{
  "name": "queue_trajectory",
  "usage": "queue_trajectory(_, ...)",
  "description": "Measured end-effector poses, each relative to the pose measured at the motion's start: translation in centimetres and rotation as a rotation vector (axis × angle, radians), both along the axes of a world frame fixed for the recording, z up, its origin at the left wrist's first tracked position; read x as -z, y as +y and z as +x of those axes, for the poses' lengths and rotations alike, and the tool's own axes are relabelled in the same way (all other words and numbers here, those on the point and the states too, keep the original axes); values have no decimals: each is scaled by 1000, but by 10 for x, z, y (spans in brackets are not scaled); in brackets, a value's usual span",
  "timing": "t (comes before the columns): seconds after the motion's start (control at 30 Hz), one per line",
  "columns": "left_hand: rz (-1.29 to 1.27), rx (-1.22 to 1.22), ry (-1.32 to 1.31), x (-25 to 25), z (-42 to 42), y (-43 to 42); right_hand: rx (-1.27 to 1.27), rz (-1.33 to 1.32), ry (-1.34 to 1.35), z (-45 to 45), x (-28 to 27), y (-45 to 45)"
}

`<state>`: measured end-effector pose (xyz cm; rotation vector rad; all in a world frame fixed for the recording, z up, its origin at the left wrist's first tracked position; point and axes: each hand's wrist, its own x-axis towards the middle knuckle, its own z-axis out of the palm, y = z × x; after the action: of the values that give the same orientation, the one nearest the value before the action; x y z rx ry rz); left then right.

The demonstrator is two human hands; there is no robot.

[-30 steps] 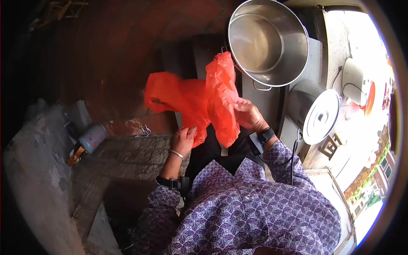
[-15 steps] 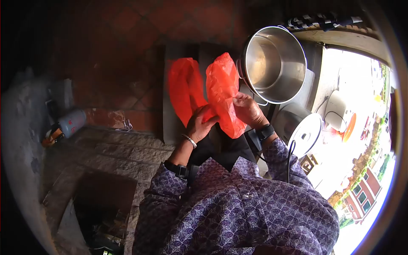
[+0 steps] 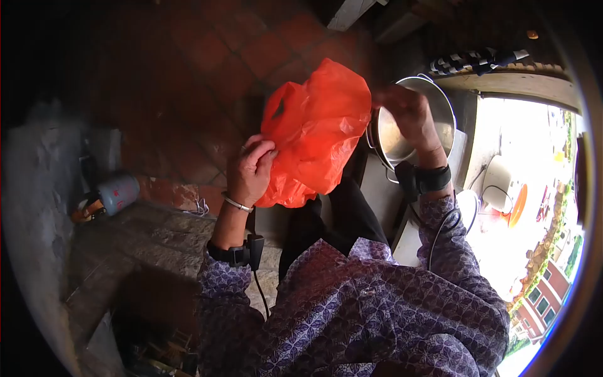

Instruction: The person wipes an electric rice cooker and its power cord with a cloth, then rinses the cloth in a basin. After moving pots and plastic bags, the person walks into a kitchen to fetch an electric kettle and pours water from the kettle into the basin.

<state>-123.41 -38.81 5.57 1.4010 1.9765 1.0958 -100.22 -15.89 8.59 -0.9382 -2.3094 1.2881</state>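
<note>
A red plastic bag (image 3: 320, 132) is spread out in front of my knees, its handle loop showing at the upper left. My left hand (image 3: 250, 168) pinches the bag's left edge between thumb and fingers. At the bag's right edge is my right hand (image 3: 411, 116), its fingers bent in against the plastic; they are dark and a little blurred. Behind and below that hand stands a large steel pot (image 3: 445, 107), partly hidden by the hand and wrist.
To the right a white lid (image 3: 468, 204) lies partly behind my sleeve, near a white appliance (image 3: 499, 174) and an orange dish (image 3: 519, 206). A checked cloth (image 3: 477, 61) is at the upper right. On the left a grey gas cylinder (image 3: 118, 193) lies by the stone ledge (image 3: 169, 232).
Both hands have moved apart, and the bag has gone from two narrow bunched parts to one wide, billowed sheet. My right hand now covers part of the pot.
</note>
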Motion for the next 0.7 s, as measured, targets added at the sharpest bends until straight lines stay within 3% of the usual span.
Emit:
queue_trajectory(0.03, 0, 3, 4, -7, -1, 0, 268, 26, 47, -1, 6, 13)
queue_trajectory(0.1, -110, 125, -64, -19, 1, -4, 203, 120, 132, -26, 2, 39)
queue_trajectory(0.17, -122, 195, 19, -23, 3, -4, -127, 380, 105, -57, 32, 55)
queue_trajectory(0.2, -142, 243, 40, -24, 5, -5, -261, 455, -214, -73, 35, 49)
queue_trajectory(0.23, -159, 281, 68, -23, 5, -4, -412, 287, -461, -85, 33, 40)
queue_trajectory(0.27, -175, 298, 37, -18, 4, -8, -541, 533, -330, -90, 66, 32)
queue_trajectory(0.3, -198, 302, 34, -17, 0, -9, -646, 619, -366, -94, 82, 22)
queue_trajectory(0.4, -267, 292, 27, -1, -13, -13, -767, 483, -402, -94, 120, 5)
queue_trajectory(0.47, -342, 223, 81, 22, -34, -19, -636, 372, -268, -82, 143, 6)
queue_trajectory(0.5, -419, 150, 150, 31, -47, -26, -536, 281, -342, -85, 141, 16)
queue_trajectory(0.53, -414, 53, 138, 42, -67, -29, -363, 178, -166, -88, 135, 29)
queue_trajectory(0.57, -409, -42, 130, 52, -84, -27, -255, -121, -93, -95, 123, 42)
queue_trajectory(0.6, -464, -137, 108, 47, -98, -15, -275, 94, -35, -112, 88, 52)
queue_trajectory(0.63, -513, -226, 88, 32, -114, 4, -198, 123, -42, -122, 63, 60)
queue_trajectory(0.7, -244, -190, 175, 4, -140, 43, 17, 334, 30, -142, -5, 50)
